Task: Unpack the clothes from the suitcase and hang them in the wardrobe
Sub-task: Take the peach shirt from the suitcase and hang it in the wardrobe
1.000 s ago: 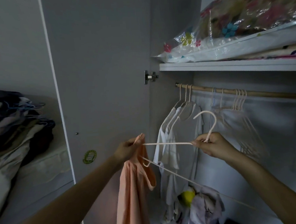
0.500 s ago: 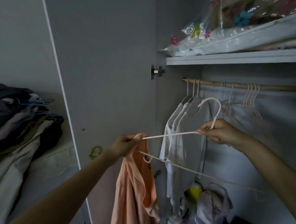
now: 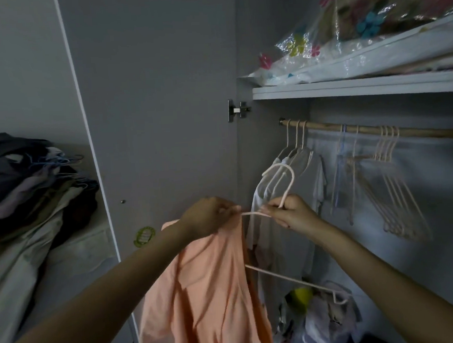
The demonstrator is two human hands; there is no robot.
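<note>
Fingers [image 3: 229, 210] of the left hand pinch the peach garment [image 3: 201, 293]; right-hand fingers [image 3: 269, 211] clamp the hanger [image 3: 285, 183].

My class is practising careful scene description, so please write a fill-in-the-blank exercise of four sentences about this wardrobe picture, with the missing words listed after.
1. The garment being put on the hanger is ____ in colour.
2. The right hand grips the hanger just below its ____.
3. The left hand pinches the garment at the hanger's ____ end.
4. The empty hangers hang from a ____ rail.

Missing words: peach; hook; left; wooden
</note>
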